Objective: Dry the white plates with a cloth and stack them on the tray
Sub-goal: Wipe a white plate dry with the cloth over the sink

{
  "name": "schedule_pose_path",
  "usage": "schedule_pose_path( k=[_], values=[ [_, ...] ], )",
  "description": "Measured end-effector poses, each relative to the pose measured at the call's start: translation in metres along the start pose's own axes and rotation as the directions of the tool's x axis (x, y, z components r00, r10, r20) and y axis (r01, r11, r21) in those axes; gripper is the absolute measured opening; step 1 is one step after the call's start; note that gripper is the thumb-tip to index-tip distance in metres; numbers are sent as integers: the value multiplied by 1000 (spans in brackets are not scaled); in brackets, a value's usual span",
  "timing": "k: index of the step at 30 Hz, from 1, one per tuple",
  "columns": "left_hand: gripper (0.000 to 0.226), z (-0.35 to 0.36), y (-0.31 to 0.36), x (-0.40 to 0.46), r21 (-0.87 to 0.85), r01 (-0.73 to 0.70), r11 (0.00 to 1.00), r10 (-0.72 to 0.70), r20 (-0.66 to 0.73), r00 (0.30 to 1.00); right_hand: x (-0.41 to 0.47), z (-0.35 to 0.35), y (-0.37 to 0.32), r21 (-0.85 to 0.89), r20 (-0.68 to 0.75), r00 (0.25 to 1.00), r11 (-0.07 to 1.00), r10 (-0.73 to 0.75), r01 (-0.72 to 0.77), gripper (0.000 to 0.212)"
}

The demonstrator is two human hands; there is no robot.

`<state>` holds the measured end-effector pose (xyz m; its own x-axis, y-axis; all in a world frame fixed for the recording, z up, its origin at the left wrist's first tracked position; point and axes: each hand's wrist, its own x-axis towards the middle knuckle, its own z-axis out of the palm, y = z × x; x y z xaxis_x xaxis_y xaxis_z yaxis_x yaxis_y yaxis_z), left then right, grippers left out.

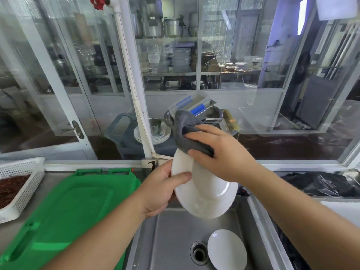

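No legible writing, brand or label appears on any item in view.

At far left, a white perforated basket (21, 184) with dark reddish contents sits on the steel surface (11, 228). Just beside it lies the green tray (68, 211), with no plates on it.

The left hand (161, 190) grips the left rim of a white plate (202, 191), thumb curled across the front face and the remaining fingers behind the plate. The plate is held tilted above the sink (171, 240).

The right hand (220, 152) grips a grey cloth (189, 133), fingers curled round it, and presses it against the upper edge of the held plate. Part of the cloth stands up loosely above the hand.

A second white plate (227, 249) lies in the sink basin, just right of the drain (199, 252).

At right, a black plastic bag (321, 184) rests on the surface beyond the sink.

Behind the window glass, a stack of white plates (155, 135) sits outside on a grey stand.
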<state>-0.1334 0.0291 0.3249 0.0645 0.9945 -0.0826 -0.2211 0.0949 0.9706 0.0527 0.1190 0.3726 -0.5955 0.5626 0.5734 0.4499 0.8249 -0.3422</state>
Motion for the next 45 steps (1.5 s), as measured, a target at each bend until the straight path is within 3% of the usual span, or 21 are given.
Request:
schedule_pose_path(
  k=[2,4,7,9,13,17,19,22,25,31,34,40,45],
  values=[
    [34,1,-2,-2,-34,-28,999,29,4,1000,2,1,6,32,-29,997,997,76,-75,40],
    [34,2,-4,-3,-46,-66,997,66,-19,998,6,1,16,78,-77,966,968,246,-240,35],
    [28,3,-3,-4,-80,-119,990,110,-115,987,-3,1,35,177,-71,857,851,511,-494,11],
    [27,2,-4,-3,-94,-162,982,145,-163,976,-18,7,42,293,-38,794,767,606,-571,11],
    [33,10,-13,-2,-89,-209,974,187,-204,961,-42,32,40,538,-31,666,574,746,-618,12],
    [33,17,-23,2,-141,-246,959,203,-265,943,-56,54,33,848,129,515,175,848,-500,5],
    [39,19,-23,4,-183,-222,958,174,-246,954,-58,56,33,897,181,485,59,855,-438,8],
    [38,14,-15,6,-155,-128,980,102,-166,981,-54,52,38,899,159,469,69,869,-432,12],
    [41,3,2,7,-121,-81,989,68,-105,992,-49,41,44,867,98,499,172,861,-467,5],
    [50,-8,20,2,-142,65,988,-79,-98,992,-39,12,47,761,68,691,410,720,-502,14],
    [52,-7,21,-2,-134,59,989,-75,-112,991,-31,5,44,733,68,724,458,686,-503,15],
    [25,5,18,-6,-147,-70,987,43,-181,983,-25,13,40,714,6,685,477,728,-513,8],
    [29,14,7,3,-128,-222,967,178,-287,941,-35,45,21,795,48,596,330,801,-508,10]
  ],
)
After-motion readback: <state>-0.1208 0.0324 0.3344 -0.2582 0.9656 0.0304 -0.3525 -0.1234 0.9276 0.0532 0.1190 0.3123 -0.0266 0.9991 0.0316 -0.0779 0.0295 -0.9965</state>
